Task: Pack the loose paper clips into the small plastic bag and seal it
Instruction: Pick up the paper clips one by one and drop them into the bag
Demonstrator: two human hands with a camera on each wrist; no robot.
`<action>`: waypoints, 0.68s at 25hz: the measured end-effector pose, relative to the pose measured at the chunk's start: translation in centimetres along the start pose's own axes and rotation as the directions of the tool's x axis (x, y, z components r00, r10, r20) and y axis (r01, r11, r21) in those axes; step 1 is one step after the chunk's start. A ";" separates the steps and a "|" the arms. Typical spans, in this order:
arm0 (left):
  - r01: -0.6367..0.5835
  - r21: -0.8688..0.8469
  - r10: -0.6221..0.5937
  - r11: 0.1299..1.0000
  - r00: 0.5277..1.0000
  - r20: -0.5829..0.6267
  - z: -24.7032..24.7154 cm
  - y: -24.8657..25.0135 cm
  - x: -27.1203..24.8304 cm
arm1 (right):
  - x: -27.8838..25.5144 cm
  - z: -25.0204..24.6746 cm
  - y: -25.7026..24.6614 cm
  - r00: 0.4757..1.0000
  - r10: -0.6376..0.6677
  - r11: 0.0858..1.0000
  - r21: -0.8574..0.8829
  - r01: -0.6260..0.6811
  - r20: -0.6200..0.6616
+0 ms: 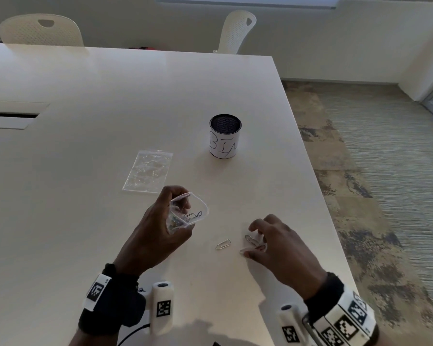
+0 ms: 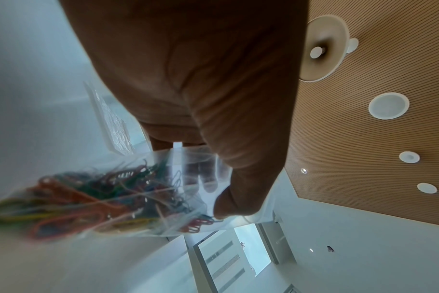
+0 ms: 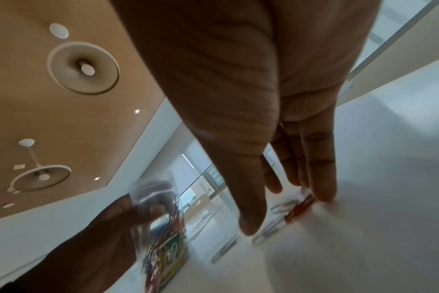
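My left hand [image 1: 178, 216] grips a small clear plastic bag [image 1: 198, 208] above the table, thumb on one side and fingers on the other, its mouth gaping toward the right. Several coloured paper clips [image 2: 88, 198] lie inside that bag [image 2: 188, 178]. My right hand [image 1: 256, 239] reaches down over a few loose clips [image 1: 251, 240] on the table, its fingertips [image 3: 323, 194] touching the surface beside a red clip [image 3: 300, 209], thumb apart. One silver clip [image 1: 223, 244] lies alone between the hands.
A second clear bag [image 1: 148, 171] lies flat on the white table [image 1: 85, 221] behind my left hand. A dark cup with a label reading BIN [image 1: 225, 137] stands farther back. The table's right edge [image 1: 335, 221] runs close to my right hand.
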State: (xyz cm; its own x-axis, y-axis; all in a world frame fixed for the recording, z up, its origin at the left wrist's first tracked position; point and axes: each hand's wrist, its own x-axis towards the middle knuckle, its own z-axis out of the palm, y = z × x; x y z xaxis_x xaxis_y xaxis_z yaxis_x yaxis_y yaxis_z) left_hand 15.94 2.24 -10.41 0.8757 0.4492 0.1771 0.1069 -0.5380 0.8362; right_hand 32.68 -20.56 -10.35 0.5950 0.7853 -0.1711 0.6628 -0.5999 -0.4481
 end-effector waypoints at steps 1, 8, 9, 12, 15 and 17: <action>0.001 0.003 -0.001 1.000 1.000 0.002 0.0 0.0 0.0 | 0.0 0.5 -0.4 1.000 -0.003 1.000 -0.001 0.003 -0.025; 0.001 -0.007 -0.002 1.000 1.000 -0.002 -0.1 0.0 -0.1 | 1.1 1.9 -1.1 0.998 0.032 0.999 0.045 -0.029 -0.058; 0.002 -0.008 -0.002 1.000 1.000 0.000 -0.1 0.0 -0.1 | 1.2 2.0 -1.2 0.998 0.035 0.999 0.039 -0.033 -0.049; 0.004 -0.012 -0.004 1.000 1.000 -0.001 0.0 0.0 -0.2 | 1.3 2.1 -1.1 0.999 0.040 0.999 0.026 -0.040 -0.014; 0.009 -0.008 -0.009 1.000 1.000 -0.009 0.0 0.0 -0.3 | 1.4 2.1 -1.1 0.999 0.034 0.999 0.011 -0.034 0.000; 0.008 -0.008 -0.008 1.000 1.000 -0.008 0.0 0.1 -0.3 | 1.5 2.0 -1.0 0.999 0.034 0.999 0.010 -0.034 -0.001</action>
State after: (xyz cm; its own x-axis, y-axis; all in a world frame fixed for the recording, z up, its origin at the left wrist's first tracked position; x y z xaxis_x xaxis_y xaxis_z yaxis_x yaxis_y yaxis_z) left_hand 15.68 2.03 -10.37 0.8709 0.4595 0.1744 0.1101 -0.5282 0.8419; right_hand 31.99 -18.46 -11.85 0.6177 0.7642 -0.1857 0.6375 -0.6248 -0.4508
